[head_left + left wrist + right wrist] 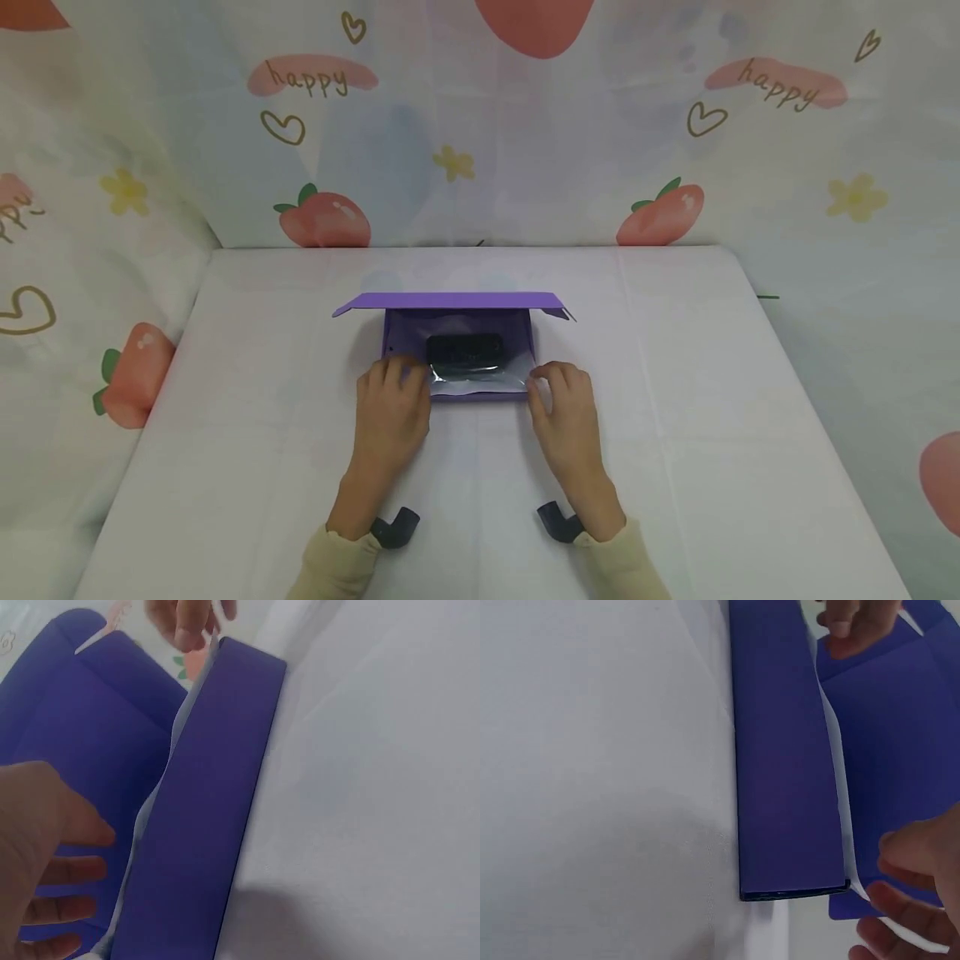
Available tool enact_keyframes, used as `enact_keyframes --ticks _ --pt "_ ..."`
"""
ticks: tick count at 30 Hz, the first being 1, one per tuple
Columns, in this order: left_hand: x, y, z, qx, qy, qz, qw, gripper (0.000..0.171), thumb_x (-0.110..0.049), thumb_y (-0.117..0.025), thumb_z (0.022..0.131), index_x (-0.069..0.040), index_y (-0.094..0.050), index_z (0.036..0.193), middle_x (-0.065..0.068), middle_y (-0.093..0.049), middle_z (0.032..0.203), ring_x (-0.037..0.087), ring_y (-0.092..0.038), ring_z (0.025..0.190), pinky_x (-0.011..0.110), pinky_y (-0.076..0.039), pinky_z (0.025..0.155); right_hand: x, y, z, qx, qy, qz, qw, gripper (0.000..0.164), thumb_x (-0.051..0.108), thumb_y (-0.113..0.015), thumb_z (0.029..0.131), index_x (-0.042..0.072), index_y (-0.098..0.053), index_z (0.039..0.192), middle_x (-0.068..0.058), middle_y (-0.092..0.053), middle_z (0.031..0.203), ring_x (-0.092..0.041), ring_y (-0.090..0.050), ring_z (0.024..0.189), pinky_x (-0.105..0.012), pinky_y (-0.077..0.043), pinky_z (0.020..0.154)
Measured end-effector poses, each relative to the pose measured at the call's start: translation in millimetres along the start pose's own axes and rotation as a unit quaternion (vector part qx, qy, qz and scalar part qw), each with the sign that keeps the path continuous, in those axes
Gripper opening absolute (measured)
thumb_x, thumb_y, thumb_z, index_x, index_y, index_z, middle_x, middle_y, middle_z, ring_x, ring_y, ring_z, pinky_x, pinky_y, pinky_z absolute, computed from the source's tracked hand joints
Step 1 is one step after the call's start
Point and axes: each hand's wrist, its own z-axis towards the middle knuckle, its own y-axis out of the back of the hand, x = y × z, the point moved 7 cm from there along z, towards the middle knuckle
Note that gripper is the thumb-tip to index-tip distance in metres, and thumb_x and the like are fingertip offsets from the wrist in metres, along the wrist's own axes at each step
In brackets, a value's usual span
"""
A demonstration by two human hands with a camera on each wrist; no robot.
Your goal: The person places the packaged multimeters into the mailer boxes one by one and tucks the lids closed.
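A purple cardboard box (480, 398) lies with its lid (457, 301) raised at the back. Inside it is a dark oblong object (465, 353) in a shiny, clear-looking bag (480, 387); its exact kind cannot be told. My left hand (393, 400) is at the box's front left corner, its fingers loosely bent over the bag's edge. At the opposite front corner is my right hand (566, 408), with thumb and forefinger beside the bag's corner. Both wrist views show thumb and fingers apart, with no firm grip visible. A pale bag edge (840, 772) sticks up along the box's front wall.
The box stands on a white-covered table (480, 517). A printed cloth (525, 125) with strawberries and hearts hangs behind and at the sides. Black curved pieces (397, 528) sit at both wrists, beside the pale sleeves (337, 567).
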Motion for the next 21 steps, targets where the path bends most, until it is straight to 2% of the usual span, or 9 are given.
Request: enact_keyframes --ticks 3,6,9,14,21 --pt "-8.3 1.5 -3.7 0.011 -0.022 -0.008 0.9997 0.015 -0.010 -0.075 0.090 -0.011 -0.073 0.104 0.008 -0.068 0.107 0.035 -0.063 0.105 0.054 -0.052 0.084 13 -1 -4 0.004 0.076 -0.027 0.997 0.020 0.004 -0.078 0.090 0.005 -0.067 0.107 -0.014 -0.067 0.111 -0.037 -0.061 0.107 -0.049 -0.050 0.090" --pt "-15.3 1.2 -8.4 0.020 -0.037 -0.009 0.9991 0.018 -0.011 -0.076 0.090 -0.012 -0.076 0.107 0.007 -0.069 0.110 0.033 -0.064 0.106 0.053 -0.052 0.085 25 -6 -9 0.016 0.145 -0.051 0.988 0.026 0.005 -0.081 0.087 0.004 -0.069 0.110 -0.012 -0.068 0.112 -0.036 -0.063 0.108 -0.050 -0.052 0.092" --pt "-20.4 -0.6 -12.7 0.021 -0.047 -0.004 0.9987 0.019 -0.013 -0.077 0.089 -0.011 -0.077 0.108 0.007 -0.071 0.110 0.033 -0.064 0.105 0.051 -0.054 0.084 33 -13 -13 0.027 0.188 -0.065 0.980 0.028 0.005 -0.081 0.087 0.003 -0.070 0.114 -0.012 -0.070 0.113 -0.034 -0.064 0.110 -0.049 -0.052 0.096" --pt "-22.1 -4.7 -16.3 0.022 -0.039 -0.005 0.9990 0.020 -0.014 -0.076 0.090 -0.011 -0.078 0.109 0.007 -0.072 0.112 0.034 -0.064 0.107 0.049 -0.055 0.087 37 -19 -16 0.038 0.206 -0.078 0.975 0.025 0.007 -0.077 0.091 0.005 -0.073 0.115 -0.010 -0.073 0.114 -0.032 -0.063 0.113 -0.046 -0.052 0.101" --pt "-18.8 -12.2 -18.4 0.050 -0.024 0.005 0.9984 0.020 -0.010 -0.076 0.089 -0.010 -0.078 0.109 0.008 -0.072 0.114 0.034 -0.065 0.111 0.050 -0.055 0.092 37 -24 -16 0.047 0.206 -0.080 0.974 0.023 0.008 -0.076 0.093 0.006 -0.073 0.115 -0.009 -0.073 0.113 -0.030 -0.064 0.111 -0.043 -0.053 0.099"
